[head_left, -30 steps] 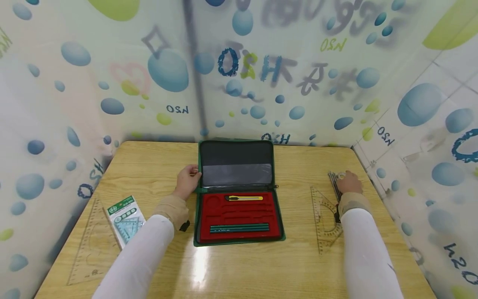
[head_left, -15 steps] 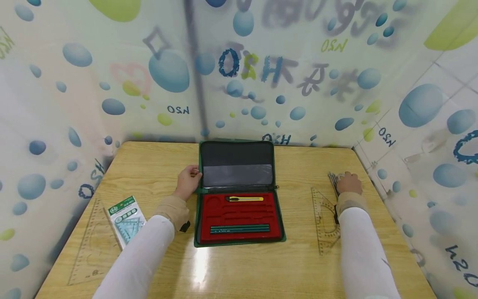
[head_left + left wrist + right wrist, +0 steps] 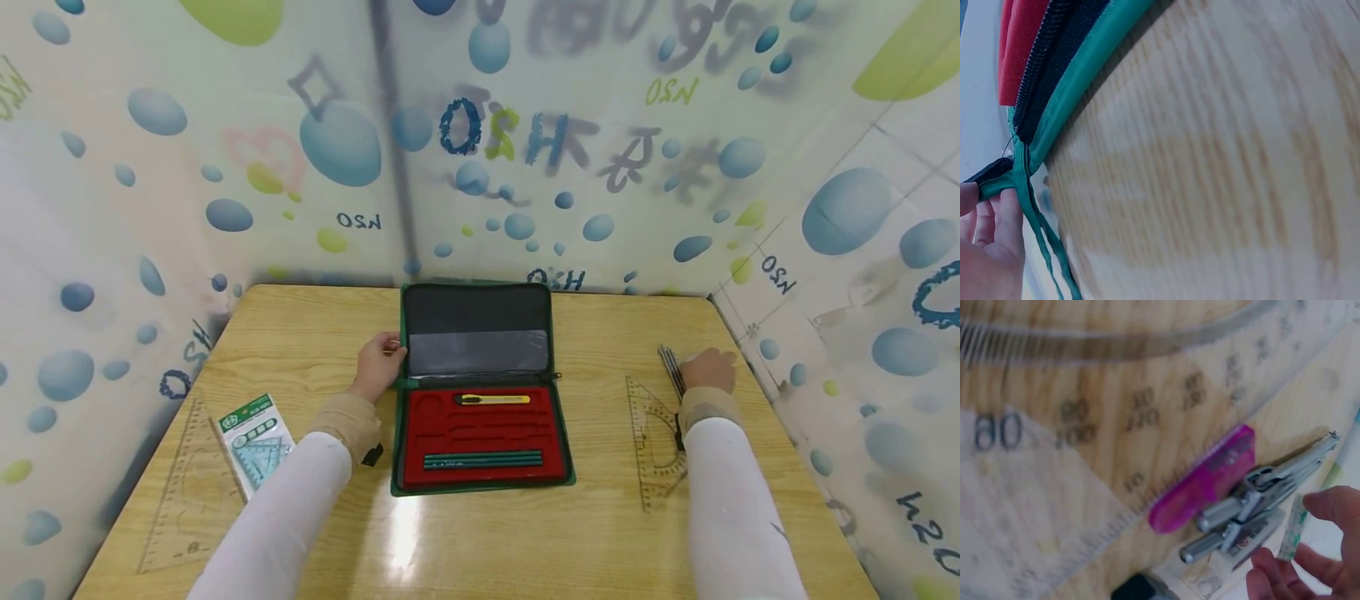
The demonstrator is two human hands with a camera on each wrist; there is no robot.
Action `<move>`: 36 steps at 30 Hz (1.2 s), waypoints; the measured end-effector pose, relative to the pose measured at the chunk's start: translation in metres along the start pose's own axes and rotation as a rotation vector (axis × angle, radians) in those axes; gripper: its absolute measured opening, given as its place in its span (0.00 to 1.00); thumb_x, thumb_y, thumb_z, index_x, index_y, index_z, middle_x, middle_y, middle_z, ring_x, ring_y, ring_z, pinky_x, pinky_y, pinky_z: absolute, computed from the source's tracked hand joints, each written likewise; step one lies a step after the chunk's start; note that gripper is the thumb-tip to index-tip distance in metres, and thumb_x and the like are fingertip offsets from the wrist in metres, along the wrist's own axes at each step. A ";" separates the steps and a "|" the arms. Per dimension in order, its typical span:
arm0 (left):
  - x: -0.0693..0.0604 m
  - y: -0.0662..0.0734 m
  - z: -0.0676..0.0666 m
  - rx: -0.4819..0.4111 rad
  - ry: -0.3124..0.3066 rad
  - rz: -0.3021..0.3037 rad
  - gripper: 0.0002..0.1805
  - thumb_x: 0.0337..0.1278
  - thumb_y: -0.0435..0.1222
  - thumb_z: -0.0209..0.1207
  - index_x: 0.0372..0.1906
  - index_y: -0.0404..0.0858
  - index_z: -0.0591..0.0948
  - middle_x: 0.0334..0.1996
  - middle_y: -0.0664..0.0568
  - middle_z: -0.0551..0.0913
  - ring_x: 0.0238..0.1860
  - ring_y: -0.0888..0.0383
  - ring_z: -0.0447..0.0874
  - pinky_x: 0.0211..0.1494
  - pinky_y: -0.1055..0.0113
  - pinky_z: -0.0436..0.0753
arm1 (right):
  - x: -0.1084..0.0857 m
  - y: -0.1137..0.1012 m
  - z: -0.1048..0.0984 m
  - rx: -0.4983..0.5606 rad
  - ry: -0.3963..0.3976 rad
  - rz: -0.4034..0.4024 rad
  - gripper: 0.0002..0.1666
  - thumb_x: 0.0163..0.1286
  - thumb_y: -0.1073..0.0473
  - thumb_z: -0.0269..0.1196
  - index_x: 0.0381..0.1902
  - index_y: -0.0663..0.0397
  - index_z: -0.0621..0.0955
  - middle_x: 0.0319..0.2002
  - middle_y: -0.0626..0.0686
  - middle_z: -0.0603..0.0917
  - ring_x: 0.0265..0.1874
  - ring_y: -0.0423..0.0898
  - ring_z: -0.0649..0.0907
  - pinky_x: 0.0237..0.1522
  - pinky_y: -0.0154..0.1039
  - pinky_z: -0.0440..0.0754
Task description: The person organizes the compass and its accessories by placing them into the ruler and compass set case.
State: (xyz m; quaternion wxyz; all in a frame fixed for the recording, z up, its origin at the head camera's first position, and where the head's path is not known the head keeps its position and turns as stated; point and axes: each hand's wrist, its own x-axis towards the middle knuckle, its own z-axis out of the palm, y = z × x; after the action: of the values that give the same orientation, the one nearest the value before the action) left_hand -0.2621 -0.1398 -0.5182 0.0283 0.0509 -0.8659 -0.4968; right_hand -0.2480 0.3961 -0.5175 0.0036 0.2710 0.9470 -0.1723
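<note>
My left hand (image 3: 377,367) pinches the left edge of an open green zip case (image 3: 567,433); in the left wrist view the fingers grip its green fabric (image 3: 997,186) near the hinge. On its red tray (image 3: 495,477) lie a yellow utility knife (image 3: 495,399) and green pencils (image 3: 483,459). At the table's right side my right hand (image 3: 708,371) holds a small tape roll (image 3: 1294,528), seen edge-on with green print, between thumb and fingers. Close by lie metal compasses (image 3: 1241,512) and a magenta lead case (image 3: 1207,481), beside a clear set square (image 3: 641,450).
A packet of blue set squares (image 3: 255,442) lies on the left, partly over a large clear set square (image 3: 176,508). The wooden table (image 3: 480,542) meets a patterned wall covering (image 3: 480,208) at the back.
My right hand has shifted slightly right, away from the compasses, and the whitish ring beside it is hidden in the head view now. My left hand stays at the case's edge.
</note>
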 end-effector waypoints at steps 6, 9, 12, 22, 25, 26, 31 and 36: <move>0.001 -0.001 0.000 0.008 0.010 0.015 0.16 0.61 0.28 0.55 0.54 0.28 0.76 0.44 0.34 0.79 0.49 0.41 0.78 0.50 0.52 0.78 | -0.001 -0.006 -0.007 -0.062 0.110 -0.067 0.32 0.62 0.49 0.60 0.40 0.82 0.77 0.41 0.78 0.76 0.42 0.70 0.76 0.41 0.59 0.77; 0.001 -0.001 0.000 0.014 0.009 0.012 0.16 0.62 0.29 0.54 0.54 0.28 0.75 0.44 0.34 0.79 0.49 0.41 0.78 0.50 0.52 0.78 | -0.011 -0.023 -0.014 -0.031 0.157 -0.095 0.31 0.61 0.48 0.63 0.41 0.78 0.79 0.40 0.75 0.80 0.43 0.69 0.77 0.43 0.59 0.77; 0.000 0.000 -0.001 0.010 -0.001 -0.002 0.17 0.63 0.29 0.54 0.55 0.29 0.75 0.45 0.34 0.78 0.50 0.42 0.77 0.51 0.53 0.78 | -0.022 -0.039 -0.018 0.046 0.143 -0.143 0.31 0.61 0.50 0.63 0.46 0.78 0.78 0.43 0.76 0.78 0.45 0.71 0.76 0.46 0.61 0.76; 0.000 -0.001 0.000 0.006 -0.007 0.000 0.17 0.63 0.30 0.54 0.55 0.29 0.75 0.45 0.34 0.78 0.50 0.41 0.77 0.51 0.53 0.78 | -0.059 -0.093 -0.008 0.093 -0.039 -0.372 0.33 0.62 0.52 0.62 0.55 0.75 0.73 0.52 0.72 0.74 0.51 0.67 0.75 0.50 0.60 0.75; 0.000 -0.001 0.001 0.004 0.004 0.008 0.16 0.62 0.29 0.54 0.54 0.28 0.75 0.44 0.34 0.79 0.49 0.41 0.77 0.50 0.54 0.78 | -0.072 -0.110 -0.005 0.112 -0.080 -0.415 0.32 0.62 0.52 0.60 0.56 0.72 0.73 0.54 0.71 0.73 0.51 0.65 0.75 0.50 0.59 0.75; 0.000 -0.002 0.001 0.002 0.008 0.011 0.16 0.62 0.29 0.54 0.54 0.28 0.75 0.44 0.34 0.79 0.49 0.41 0.78 0.50 0.54 0.78 | -0.077 -0.115 -0.004 0.112 -0.087 -0.432 0.32 0.62 0.52 0.60 0.56 0.71 0.73 0.53 0.70 0.74 0.50 0.64 0.75 0.50 0.58 0.76; 0.000 0.000 0.002 -0.006 0.012 0.016 0.16 0.61 0.28 0.55 0.53 0.28 0.76 0.43 0.34 0.79 0.48 0.41 0.78 0.49 0.54 0.78 | -0.098 -0.141 0.004 0.115 -0.088 -0.522 0.26 0.59 0.53 0.62 0.50 0.67 0.77 0.45 0.64 0.77 0.37 0.56 0.77 0.39 0.49 0.78; 0.001 0.000 0.001 -0.010 0.005 0.015 0.16 0.61 0.29 0.55 0.54 0.28 0.76 0.44 0.35 0.79 0.49 0.42 0.78 0.50 0.54 0.78 | -0.120 -0.167 0.014 0.117 -0.120 -0.599 0.21 0.54 0.56 0.65 0.44 0.63 0.80 0.38 0.58 0.77 0.31 0.50 0.75 0.33 0.43 0.76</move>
State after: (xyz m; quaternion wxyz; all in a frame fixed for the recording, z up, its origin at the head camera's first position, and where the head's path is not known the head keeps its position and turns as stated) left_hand -0.2634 -0.1384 -0.5184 0.0344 0.0458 -0.8638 -0.5005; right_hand -0.2332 0.1976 -0.4640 -0.0069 -0.0310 0.9713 -0.2359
